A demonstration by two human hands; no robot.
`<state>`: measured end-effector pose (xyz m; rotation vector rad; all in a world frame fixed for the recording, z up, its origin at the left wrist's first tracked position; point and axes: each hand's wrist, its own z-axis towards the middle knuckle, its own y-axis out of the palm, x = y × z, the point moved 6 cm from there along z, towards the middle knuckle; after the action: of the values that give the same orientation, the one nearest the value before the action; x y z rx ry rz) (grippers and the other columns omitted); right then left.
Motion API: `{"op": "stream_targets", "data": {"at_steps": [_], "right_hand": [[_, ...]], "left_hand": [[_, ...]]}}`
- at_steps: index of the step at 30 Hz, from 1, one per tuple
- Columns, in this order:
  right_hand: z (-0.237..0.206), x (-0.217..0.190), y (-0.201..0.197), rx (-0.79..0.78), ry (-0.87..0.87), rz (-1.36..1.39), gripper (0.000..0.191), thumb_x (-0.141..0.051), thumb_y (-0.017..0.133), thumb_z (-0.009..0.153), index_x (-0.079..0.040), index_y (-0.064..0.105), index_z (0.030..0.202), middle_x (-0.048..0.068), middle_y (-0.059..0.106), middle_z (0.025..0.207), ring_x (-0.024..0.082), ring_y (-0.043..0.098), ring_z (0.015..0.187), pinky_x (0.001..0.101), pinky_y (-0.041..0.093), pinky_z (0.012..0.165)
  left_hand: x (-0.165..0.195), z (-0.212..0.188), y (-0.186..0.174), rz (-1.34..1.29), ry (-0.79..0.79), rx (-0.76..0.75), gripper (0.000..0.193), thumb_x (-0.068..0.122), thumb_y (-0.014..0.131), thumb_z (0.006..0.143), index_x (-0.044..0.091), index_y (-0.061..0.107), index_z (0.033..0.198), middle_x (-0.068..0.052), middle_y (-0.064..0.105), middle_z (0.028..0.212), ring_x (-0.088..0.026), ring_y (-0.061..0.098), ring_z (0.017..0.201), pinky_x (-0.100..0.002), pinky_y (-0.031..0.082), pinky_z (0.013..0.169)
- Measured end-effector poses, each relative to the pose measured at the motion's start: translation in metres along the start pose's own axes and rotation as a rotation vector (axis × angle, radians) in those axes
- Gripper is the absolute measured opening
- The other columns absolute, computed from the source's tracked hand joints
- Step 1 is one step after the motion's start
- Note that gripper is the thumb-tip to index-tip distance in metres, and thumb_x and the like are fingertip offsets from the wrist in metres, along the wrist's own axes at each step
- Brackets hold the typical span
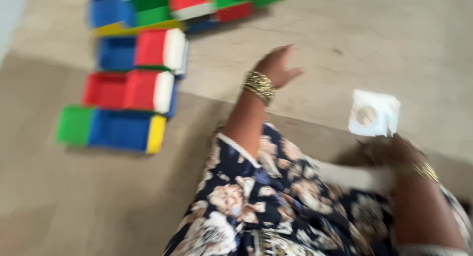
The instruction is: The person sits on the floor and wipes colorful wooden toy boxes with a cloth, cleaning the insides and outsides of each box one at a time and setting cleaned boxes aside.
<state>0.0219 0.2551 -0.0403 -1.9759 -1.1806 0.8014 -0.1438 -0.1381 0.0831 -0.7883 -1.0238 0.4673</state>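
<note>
My left hand hovers loose and empty near the coloured boxes, while my blurred right hand pinches a white folded paper.

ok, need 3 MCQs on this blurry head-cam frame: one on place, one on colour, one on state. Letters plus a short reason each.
1. Where do the coloured open paper boxes lie?
A. upper left of the floor
B. on the person's lap
C. lower right corner

2. What colour is the small folded paper piece near the right hand?
A. red
B. white
C. green

3. How is the left hand with the gold bangles?
A. clenched around a box
B. open, holding nothing
C. tucked under the floral dress

Answers:
1 A: the boxes sit in rows on the beige floor, upper left of the hands.
2 B: the piece is plain white with a round hollow in it.
3 B: its fingers are spread over bare floor, apart from the boxes.
</note>
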Motion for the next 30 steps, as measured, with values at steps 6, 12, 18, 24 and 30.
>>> {"op": "stream_targets", "data": {"at_steps": [6,12,18,24,30], "right_hand": [[0.011,-0.036,-0.001,-0.192,-0.081,0.111,0.09,-0.032,0.09,0.069,-0.003,0.055,0.146,0.028,0.071,0.12,0.041,0.073,0.101,0.0544,0.061,0.085],[0.039,-0.049,0.013,-0.23,-0.132,0.169,0.089,-0.03,0.087,0.07,-0.002,0.058,0.149,0.03,0.073,0.116,0.041,0.077,0.096,0.0519,0.063,0.081],[0.041,-0.051,0.011,-0.142,-0.176,0.116,0.092,-0.038,0.083,0.078,-0.006,0.049,0.157,0.031,0.075,0.121,0.041,0.076,0.106,0.0494,0.061,0.088],[0.028,-0.06,0.006,-0.049,-0.206,-0.076,0.089,-0.049,0.08,0.08,-0.012,0.053,0.156,0.023,0.071,0.132,0.038,0.069,0.119,0.0493,0.056,0.099],[0.024,-0.057,0.006,-0.055,-0.221,-0.043,0.09,-0.052,0.081,0.079,-0.012,0.055,0.154,0.024,0.072,0.131,0.038,0.07,0.12,0.0494,0.055,0.1]], "left_hand": [[-0.039,-0.104,-0.136,0.303,-0.271,0.432,0.065,0.038,0.083,0.076,0.013,0.059,0.131,-0.014,0.059,0.14,-0.04,0.046,0.136,-0.054,0.04,0.111],[-0.113,-0.306,-0.22,0.642,-0.979,0.386,0.09,0.043,0.09,0.063,0.01,0.052,0.138,-0.024,0.038,0.15,-0.052,0.025,0.141,-0.068,0.023,0.108],[-0.152,-0.39,-0.199,0.72,-1.15,0.198,0.055,0.032,0.082,0.08,0.01,0.063,0.126,-0.017,0.062,0.129,-0.041,0.053,0.132,-0.057,0.042,0.108],[-0.151,-0.375,-0.196,0.64,-1.244,-0.045,0.048,0.048,0.081,0.081,0.01,0.07,0.108,-0.014,0.073,0.108,-0.033,0.068,0.106,-0.053,0.042,0.102],[-0.146,-0.382,-0.18,0.476,-1.222,-0.026,0.04,0.044,0.077,0.084,0.012,0.073,0.108,-0.014,0.074,0.109,-0.035,0.068,0.106,-0.052,0.049,0.094]]}}
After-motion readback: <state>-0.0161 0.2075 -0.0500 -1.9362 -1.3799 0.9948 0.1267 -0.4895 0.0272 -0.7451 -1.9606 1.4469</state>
